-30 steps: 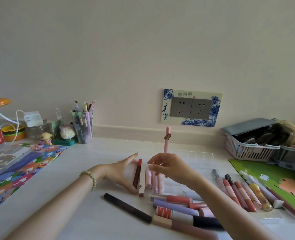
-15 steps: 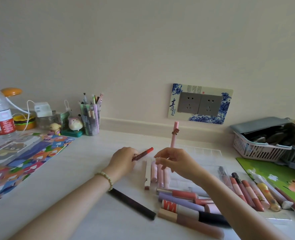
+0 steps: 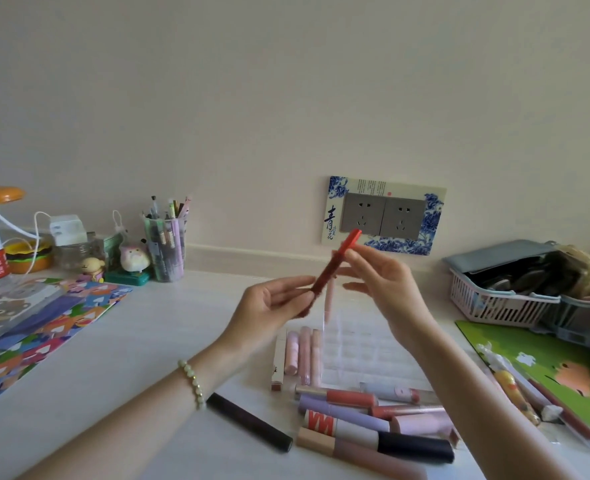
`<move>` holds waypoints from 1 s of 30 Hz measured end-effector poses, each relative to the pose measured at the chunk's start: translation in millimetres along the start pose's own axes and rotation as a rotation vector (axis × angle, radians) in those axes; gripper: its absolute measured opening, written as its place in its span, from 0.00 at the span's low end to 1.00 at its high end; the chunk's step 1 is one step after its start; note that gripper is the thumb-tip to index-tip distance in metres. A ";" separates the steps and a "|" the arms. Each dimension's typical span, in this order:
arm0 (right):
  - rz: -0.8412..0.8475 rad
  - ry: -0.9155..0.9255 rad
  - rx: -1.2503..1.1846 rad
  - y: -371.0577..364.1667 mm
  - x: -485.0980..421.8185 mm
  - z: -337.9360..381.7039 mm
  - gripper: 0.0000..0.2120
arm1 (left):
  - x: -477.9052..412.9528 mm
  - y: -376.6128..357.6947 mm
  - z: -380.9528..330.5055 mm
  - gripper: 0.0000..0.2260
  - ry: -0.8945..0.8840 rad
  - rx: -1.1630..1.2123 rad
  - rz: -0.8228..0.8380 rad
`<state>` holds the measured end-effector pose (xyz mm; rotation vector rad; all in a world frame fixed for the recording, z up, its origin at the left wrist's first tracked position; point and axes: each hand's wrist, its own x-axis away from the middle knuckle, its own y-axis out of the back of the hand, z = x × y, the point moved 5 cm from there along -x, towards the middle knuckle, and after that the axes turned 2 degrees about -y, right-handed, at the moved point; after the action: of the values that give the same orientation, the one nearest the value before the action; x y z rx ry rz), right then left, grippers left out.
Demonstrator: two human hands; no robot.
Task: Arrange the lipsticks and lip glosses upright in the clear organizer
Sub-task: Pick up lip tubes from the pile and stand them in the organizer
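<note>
head view: a person's left hand [image 3: 274, 306] grips the lower end of a red lip gloss [image 3: 335, 268], held tilted in the air above the table [image 3: 148, 344]. the right hand's [image 3: 383, 285] fingertips [image 3: 354, 252] meet the tube just below its cap; whether they pinch it cannot be told. behind the hands, the clear organizer [image 3: 366, 348] sits on the table with one pink tube [image 3: 328, 301] upright in a far-left slot. loose lipsticks [image 3: 355, 417] lie flat in front of it and beside it.
</note>
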<state>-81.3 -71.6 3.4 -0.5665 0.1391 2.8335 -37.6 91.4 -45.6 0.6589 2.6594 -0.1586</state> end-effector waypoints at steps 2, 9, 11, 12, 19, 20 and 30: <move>-0.039 0.001 -0.043 11.4 0.0 7.4 0.07 | 0.6 -13.9 -2.4 0.13 0.000 0.023 0.055; -0.108 -0.014 -0.018 39.9 -5.8 11.9 0.11 | -11.0 -42.6 4.2 0.11 -0.002 0.066 0.082; -0.128 -0.005 -0.003 43.2 -9.9 9.9 0.11 | -15.4 -44.5 5.5 0.09 -0.029 0.041 0.029; -0.136 0.001 0.002 45.0 -13.1 9.6 0.11 | -18.1 -43.3 7.0 0.09 -0.047 0.012 -0.026; -0.183 0.094 0.196 53.8 -42.7 2.1 0.07 | -30.5 -21.8 59.2 0.45 0.015 -0.658 0.108; -0.171 0.097 0.234 51.8 -46.2 -2.5 0.06 | -31.4 -19.6 68.5 0.48 0.049 -0.723 0.158; -0.065 0.013 0.447 44.3 -64.6 -44.6 0.07 | -44.1 -16.9 100.4 0.55 0.113 -0.827 0.294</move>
<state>-18.8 -135.0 -10.5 -0.4760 0.7194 2.6106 25.2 37.5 -119.6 0.7487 2.3633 1.0187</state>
